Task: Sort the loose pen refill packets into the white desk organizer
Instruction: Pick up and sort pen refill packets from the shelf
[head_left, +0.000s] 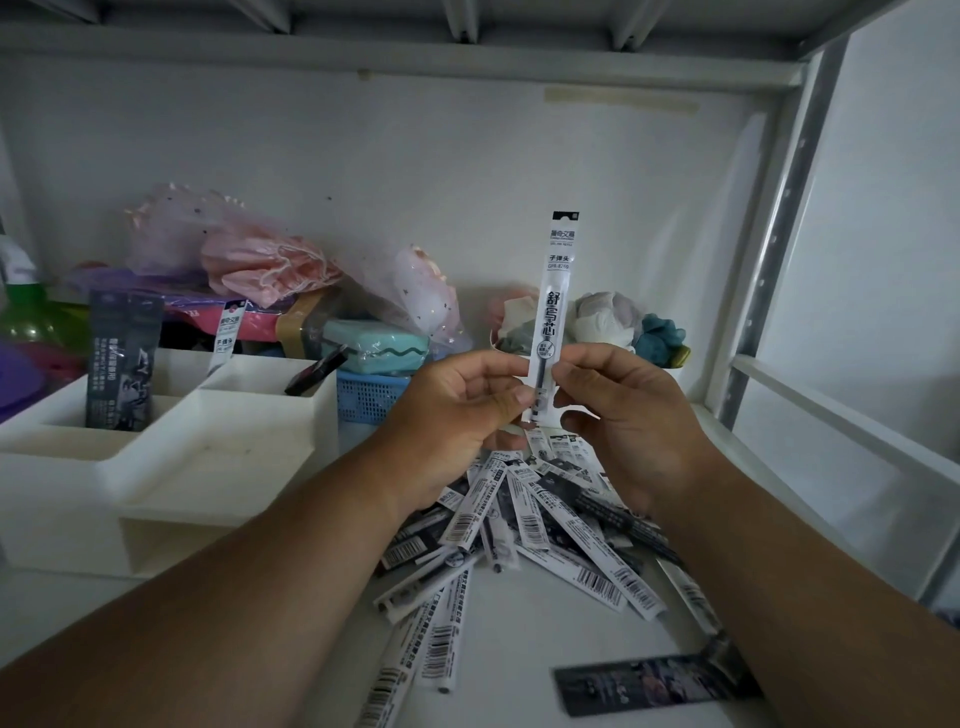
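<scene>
left hand (457, 410) and right hand (623, 410) pinch upright refill packet (556, 291); packet's lower end hidden behind fingers.

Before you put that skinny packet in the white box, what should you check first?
1. Both hands hold the packet: left hand and right hand pinch its lower end. Ok.
2. Packet upright, label facing you. Ok.
3. White organizer within reach on the left. Ok.
4. Matching slot: a white packet in the back compartment looks similar. Ok.
5. Same refill type: print too small. Cannot tell.
6. Loose pile remains unsorted. Not ok.
</scene>
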